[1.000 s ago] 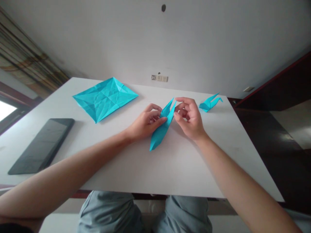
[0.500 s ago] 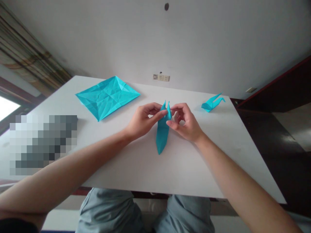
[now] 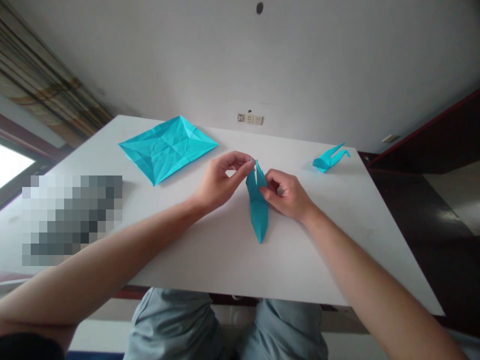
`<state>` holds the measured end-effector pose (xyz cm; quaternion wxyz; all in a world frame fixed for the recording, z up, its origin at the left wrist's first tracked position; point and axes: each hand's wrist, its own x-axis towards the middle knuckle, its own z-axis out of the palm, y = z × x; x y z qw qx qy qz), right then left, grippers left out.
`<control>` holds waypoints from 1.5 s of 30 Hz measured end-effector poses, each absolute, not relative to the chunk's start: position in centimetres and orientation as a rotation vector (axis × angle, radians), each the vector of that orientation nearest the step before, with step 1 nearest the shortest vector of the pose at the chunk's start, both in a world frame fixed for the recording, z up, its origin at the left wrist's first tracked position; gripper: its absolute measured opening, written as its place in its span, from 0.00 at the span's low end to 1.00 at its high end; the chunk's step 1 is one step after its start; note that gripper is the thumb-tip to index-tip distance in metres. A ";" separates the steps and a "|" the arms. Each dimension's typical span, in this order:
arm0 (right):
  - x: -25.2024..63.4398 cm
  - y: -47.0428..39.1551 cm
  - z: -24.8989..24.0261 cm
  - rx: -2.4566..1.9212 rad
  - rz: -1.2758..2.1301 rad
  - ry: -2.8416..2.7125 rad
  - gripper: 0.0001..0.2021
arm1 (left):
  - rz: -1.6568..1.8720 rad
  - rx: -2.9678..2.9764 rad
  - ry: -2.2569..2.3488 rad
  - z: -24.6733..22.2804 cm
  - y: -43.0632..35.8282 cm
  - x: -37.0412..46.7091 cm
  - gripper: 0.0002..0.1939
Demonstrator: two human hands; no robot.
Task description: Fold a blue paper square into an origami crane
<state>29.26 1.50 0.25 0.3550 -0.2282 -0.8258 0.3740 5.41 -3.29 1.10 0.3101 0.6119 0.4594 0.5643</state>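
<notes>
A long folded piece of turquoise paper (image 3: 258,212) is held above the middle of the white table (image 3: 225,260), its two narrow points upward and its wider tip toward me. With thumb and fingers pressed together, my left hand (image 3: 225,180) pinches the upper left point. My right hand (image 3: 287,192) grips the right edge between thumb and curled fingers. A narrow gap shows between the two upper points.
An unfolded, creased turquoise sheet (image 3: 168,147) lies at the back left. A folded turquoise bird (image 3: 330,159) stands at the back right. Something pixelated (image 3: 75,220) is on the left. Wall sockets (image 3: 250,119) sit beyond the table.
My left thumb and fingers have moved up to the tip of the left point. The paper's lower tip has swung to the right, and my right hand has shifted slightly with it.
</notes>
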 end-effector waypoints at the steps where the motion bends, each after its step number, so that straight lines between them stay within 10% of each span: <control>1: 29.3 1.5 0.2 -0.588 0.965 -2.131 0.19 | 1.504 1.627 1.211 1.1 -3.4 5.4 0.36; 26: 28.9 1.9 -1.3 -0.591 0.853 -1.922 0.18 | 1.130 1.803 1.180 0.7 -3.2 4.7 0.30; 32: 29.1 2.2 -1.6 -0.516 0.829 -1.902 0.34 | 1.251 1.915 1.244 0.2 -3.0 4.3 0.24; 45: 29.6 2.2 -1.0 -0.443 0.825 -1.964 0.24 | 1.090 2.133 1.180 0.9 -3.2 4.2 0.20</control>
